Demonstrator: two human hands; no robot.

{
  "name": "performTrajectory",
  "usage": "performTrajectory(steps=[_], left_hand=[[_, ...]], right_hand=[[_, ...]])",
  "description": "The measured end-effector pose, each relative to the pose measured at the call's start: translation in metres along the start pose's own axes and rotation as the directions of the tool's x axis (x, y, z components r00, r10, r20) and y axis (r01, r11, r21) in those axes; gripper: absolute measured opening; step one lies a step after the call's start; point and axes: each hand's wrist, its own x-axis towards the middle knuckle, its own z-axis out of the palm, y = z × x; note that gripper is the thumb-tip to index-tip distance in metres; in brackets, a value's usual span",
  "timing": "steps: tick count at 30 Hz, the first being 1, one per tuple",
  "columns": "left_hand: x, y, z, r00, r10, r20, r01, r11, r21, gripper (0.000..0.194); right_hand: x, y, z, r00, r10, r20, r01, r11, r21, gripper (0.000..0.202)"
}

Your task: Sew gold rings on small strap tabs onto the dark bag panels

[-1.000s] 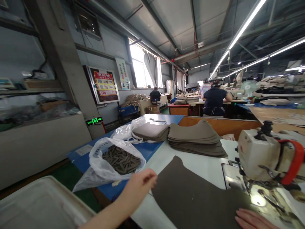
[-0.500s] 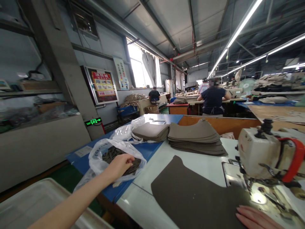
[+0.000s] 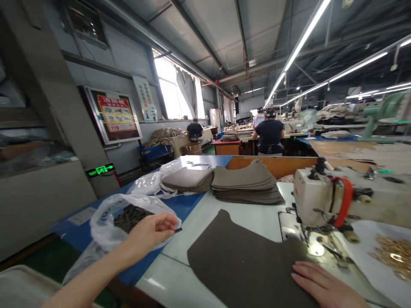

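Between the thumb and fingers of my left hand (image 3: 157,231) is a small dark strip (image 3: 178,230), held at the right rim of an open white plastic bag (image 3: 102,222). Inside the bag lies a heap of similar dark strips (image 3: 130,217). My right hand (image 3: 321,280) rests flat, fingers stretched out, on a large dark grey-brown cut panel (image 3: 237,256). The panel lies on the pale machine table, its far right edge near the lit needle area of a sewing machine (image 3: 316,196).
Two stacks of cut panels, a left stack (image 3: 188,179) and a right stack (image 3: 244,182), stand at the back. A dish (image 3: 362,239) of gold-coloured metal rings (image 3: 393,256) sits at right. Scissors (image 3: 197,164) lie on the blue table. A co-worker (image 3: 269,132) sits ahead.
My left hand has come up out of the strips toward the bag's right rim, a strip now showing in its fingers. The view has turned right, bringing the dish of rings in.
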Motion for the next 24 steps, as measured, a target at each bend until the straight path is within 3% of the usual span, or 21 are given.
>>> performTrajectory(steps=[5, 7, 11, 14, 16, 18, 20, 22, 24], left_hand=[[0.01, 0.03, 0.068, 0.967, 0.037, 0.254, 0.029, 0.968, -0.25, 0.023], [0.016, 0.048, 0.1, 0.933, 0.098, 0.348, 0.033, 0.936, -0.351, 0.02], [0.031, 0.087, 0.162, 0.854, 0.211, 0.475, 0.047, 0.879, -0.475, 0.019], [0.046, 0.109, 0.203, 0.816, 0.281, 0.505, 0.056, 0.832, -0.553, 0.023], [0.055, 0.117, 0.225, 0.816, 0.295, 0.497, 0.074, 0.799, -0.596, 0.025], [0.06, 0.121, 0.241, 0.825, 0.279, 0.491, 0.106, 0.778, -0.619, 0.027], [0.063, 0.12, 0.25, 0.825, 0.263, 0.5, 0.131, 0.772, -0.622, 0.027], [0.065, 0.118, 0.255, 0.815, 0.274, 0.51, 0.131, 0.771, -0.623, 0.024], [0.069, 0.115, 0.259, 0.803, 0.307, 0.512, 0.109, 0.768, -0.631, 0.021]], right_hand=[[0.007, -0.008, -0.01, 0.984, 0.077, 0.162, -0.085, 0.995, 0.047, 0.043], [0.007, -0.009, -0.012, 0.968, 0.132, 0.212, -0.159, 0.981, 0.114, 0.039], [0.007, -0.009, -0.011, 0.951, 0.24, 0.196, -0.279, 0.938, 0.204, 0.028], [0.007, -0.01, -0.011, 0.936, 0.272, 0.222, -0.313, 0.933, 0.177, 0.024], [0.004, -0.011, -0.016, 0.928, 0.252, 0.273, -0.298, 0.944, 0.14, 0.024], [-0.002, -0.01, -0.029, 0.925, 0.232, 0.302, -0.279, 0.952, 0.122, 0.024], [-0.012, -0.004, -0.048, 0.907, 0.31, 0.284, -0.351, 0.93, 0.109, 0.023], [-0.025, 0.01, -0.067, 0.818, 0.522, 0.242, -0.546, 0.836, 0.045, 0.025], [-0.036, 0.031, -0.081, 0.666, 0.708, 0.233, -0.705, 0.7, -0.112, 0.029]])
